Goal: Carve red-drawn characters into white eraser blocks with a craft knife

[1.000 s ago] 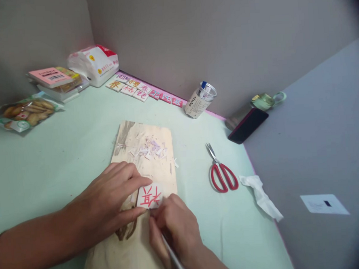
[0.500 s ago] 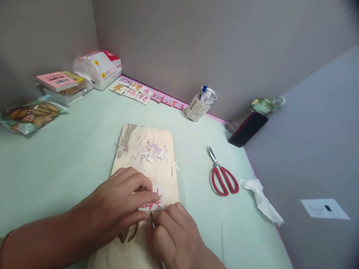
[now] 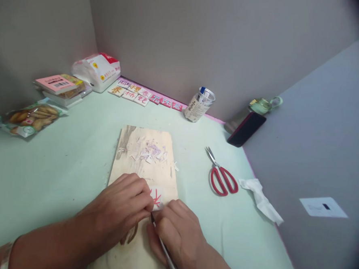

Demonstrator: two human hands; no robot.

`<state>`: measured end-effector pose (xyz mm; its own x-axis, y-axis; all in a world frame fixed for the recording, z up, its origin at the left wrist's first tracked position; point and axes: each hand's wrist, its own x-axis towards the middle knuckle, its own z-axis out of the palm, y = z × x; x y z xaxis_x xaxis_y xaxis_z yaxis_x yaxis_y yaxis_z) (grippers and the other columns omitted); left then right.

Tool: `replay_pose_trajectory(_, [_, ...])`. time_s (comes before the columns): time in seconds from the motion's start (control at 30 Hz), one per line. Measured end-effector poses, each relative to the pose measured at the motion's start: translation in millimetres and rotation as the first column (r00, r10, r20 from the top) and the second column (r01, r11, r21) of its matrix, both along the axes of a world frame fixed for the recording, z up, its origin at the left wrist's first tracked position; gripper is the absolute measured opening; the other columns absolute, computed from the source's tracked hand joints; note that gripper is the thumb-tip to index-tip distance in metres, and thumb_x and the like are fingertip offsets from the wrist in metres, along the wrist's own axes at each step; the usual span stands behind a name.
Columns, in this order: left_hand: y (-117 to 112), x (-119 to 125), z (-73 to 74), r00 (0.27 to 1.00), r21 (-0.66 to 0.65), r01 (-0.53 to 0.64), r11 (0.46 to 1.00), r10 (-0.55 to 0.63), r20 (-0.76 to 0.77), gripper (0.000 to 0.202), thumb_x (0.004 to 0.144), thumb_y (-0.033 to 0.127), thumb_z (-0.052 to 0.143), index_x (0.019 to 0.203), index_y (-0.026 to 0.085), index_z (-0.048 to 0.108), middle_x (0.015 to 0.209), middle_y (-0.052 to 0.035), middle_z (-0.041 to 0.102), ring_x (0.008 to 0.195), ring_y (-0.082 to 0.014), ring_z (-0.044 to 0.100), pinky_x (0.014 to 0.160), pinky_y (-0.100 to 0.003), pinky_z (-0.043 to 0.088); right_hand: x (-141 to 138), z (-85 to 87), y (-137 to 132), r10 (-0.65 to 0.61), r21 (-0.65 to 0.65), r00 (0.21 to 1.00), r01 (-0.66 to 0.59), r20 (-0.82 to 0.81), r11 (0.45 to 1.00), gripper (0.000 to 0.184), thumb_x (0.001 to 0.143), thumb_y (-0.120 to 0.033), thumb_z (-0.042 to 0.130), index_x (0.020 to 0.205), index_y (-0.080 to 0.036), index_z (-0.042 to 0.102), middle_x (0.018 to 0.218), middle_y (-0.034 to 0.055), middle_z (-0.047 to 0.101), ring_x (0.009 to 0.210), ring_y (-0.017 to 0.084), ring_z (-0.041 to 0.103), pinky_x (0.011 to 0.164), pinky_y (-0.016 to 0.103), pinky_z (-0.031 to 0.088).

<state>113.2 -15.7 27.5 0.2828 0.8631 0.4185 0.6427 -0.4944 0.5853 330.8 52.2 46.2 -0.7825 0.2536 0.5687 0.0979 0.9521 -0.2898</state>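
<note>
On the wooden board (image 3: 162, 180), my left hand (image 3: 127, 202) has its fingers curled over the left part of a small white block (image 3: 156, 199) with red strokes drawn on it. Only the right part of the block shows. My right hand (image 3: 181, 236) grips a slim, silver pen-like craft knife (image 3: 168, 257). Its dark tip meets the block's near edge, close to my left fingertips. The right fingers rest by the block's lower right corner. Pale and purplish shavings (image 3: 151, 150) lie scattered on the far part of the board.
Red-handled scissors (image 3: 220, 174) and a crumpled tissue (image 3: 261, 200) lie to the right. Small lettered tiles (image 3: 142, 96) line the wall edge beside a can (image 3: 197, 107). A phone (image 3: 247, 129) leans near a green cup (image 3: 261, 105). Packaged food (image 3: 34, 117) and a tissue pack (image 3: 98, 72) stand back left.
My left fingers have curled in and drawn back, covering the block's left part. In my right hand the knife has tilted, and more of its handle shows.
</note>
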Motion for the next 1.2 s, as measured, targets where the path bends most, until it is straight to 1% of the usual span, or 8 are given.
replay_pose_trajectory(0.17, [1, -3, -6.3, 0.999, 0.021, 0.036, 0.999, -0.036, -0.014, 0.027, 0.114, 0.008, 0.046, 0.097, 0.024, 0.059, 0.094, -0.001, 0.065, 0.086, -0.0229, 0.056, 0.08, -0.037, 0.041, 0, 3.4, 5, -0.011, -0.012, 0.999, 0.012, 0.031, 1.0, 0.027, 0.104, -0.003, 0.056, 0.094, -0.027, 0.051, 0.072, -0.0018, 0.063, 0.061, 0.019, 0.048, 0.059, 0.035, 0.037])
replay_pose_trajectory(0.3, [-1, -5, -5.1, 0.99, -0.035, 0.059, 0.998, -0.054, 0.127, 0.027, 0.116, 0.012, 0.044, 0.095, 0.025, 0.055, 0.092, 0.0, 0.064, 0.087, -0.021, 0.057, 0.08, -0.033, 0.044, -2, 5.5, 7, -0.026, -0.021, 1.0, 0.026, 0.016, 0.999, 0.027, 0.105, -0.004, 0.056, 0.091, -0.027, 0.051, 0.07, -0.0023, 0.062, 0.06, 0.018, 0.046, 0.056, 0.034, 0.038])
replay_pose_trajectory(0.47, [-3, -11, 4.2, 0.97, -0.191, -0.065, 0.98, 0.107, 0.217, 0.026, 0.119, 0.019, 0.043, 0.097, 0.025, 0.056, 0.094, 0.0008, 0.066, 0.087, -0.0178, 0.061, 0.079, -0.029, 0.05, 0, 7.0, 10, 0.013, -0.145, 0.999, -0.019, -0.037, 0.989, 0.028, 0.101, -0.008, 0.06, 0.087, -0.029, 0.046, 0.066, -0.0049, 0.057, 0.057, 0.016, 0.048, 0.056, 0.032, 0.039])
replay_pose_trajectory(0.63, [-5, -12, 2.1, 0.964, -0.216, -0.135, 0.967, 0.179, 0.198, 0.026, 0.118, 0.025, 0.044, 0.096, 0.025, 0.058, 0.089, 0.0012, 0.069, 0.079, -0.0162, 0.066, 0.071, -0.026, 0.054, 7, 11.5, 13, -0.068, -0.305, 0.991, 0.03, -0.113, 0.952, 0.034, 0.104, -0.02, 0.074, 0.082, -0.027, 0.05, 0.065, -0.0059, 0.054, 0.057, 0.014, 0.05, 0.055, 0.029, 0.037])
replay_pose_trajectory(0.83, [-5, -21, -12.2, 0.951, -0.122, -0.213, 0.969, 0.234, 0.2, 0.015, 0.117, 0.032, 0.053, 0.114, 0.029, 0.067, 0.098, -0.0004, 0.078, 0.088, -0.0183, 0.075, 0.08, -0.025, 0.06, 6, 20.4, 12, -0.115, -0.729, 0.993, 0.103, 0.033, 0.676, 0.05, 0.101, -0.045, 0.083, 0.071, -0.025, 0.048, 0.068, -0.006, 0.053, 0.06, 0.012, 0.046, 0.056, 0.026, 0.038])
replay_pose_trajectory(1.03, [-4, -32, -23.4, 0.942, -0.046, -0.305, 0.951, 0.308, 0.135, 0.017, 0.113, 0.039, 0.058, 0.126, 0.034, 0.067, 0.094, 0.0018, 0.077, 0.093, -0.0227, 0.077, 0.086, -0.03, 0.061, 1, 21.8, 10, -0.129, -0.855, 0.989, 0.126, 0.07, 0.503, 0.052, 0.093, -0.045, 0.088, 0.069, -0.024, 0.047, 0.068, -0.0068, 0.049, 0.063, 0.012, 0.042, 0.057, 0.026, 0.033])
replay_pose_trajectory(1.1, [-7, -29, -30.6, 0.951, -0.014, -0.292, 0.956, 0.292, 0.101, 0.03, 0.106, 0.042, 0.065, 0.136, 0.036, 0.065, 0.093, 0.0022, 0.076, 0.094, -0.0259, 0.077, 0.087, -0.033, 0.062, -1, 20.1, 10, -0.132, -0.883, 0.989, 0.123, 0.07, 0.454, 0.055, 0.09, -0.051, 0.09, 0.068, -0.025, 0.046, 0.067, -0.0074, 0.048, 0.061, 0.011, 0.04, 0.055, 0.026, 0.031])
replay_pose_trajectory(1.2, [-15, -20, -43.9, 0.968, 0.054, -0.249, 0.967, 0.248, 0.03, 0.071, 0.091, 0.045, 0.081, 0.157, 0.036, 0.054, 0.136, -0.0056, 0.079, 0.121, -0.0354, 0.075, 0.102, -0.041, 0.061, -4, 18.3, 11, -0.146, -0.921, 0.985, 0.14, 0.092, 0.363, 0.062, 0.084, -0.062, 0.094, 0.069, -0.025, 0.047, 0.066, -0.0078, 0.048, 0.06, 0.01, 0.037, 0.054, 0.026, 0.03])
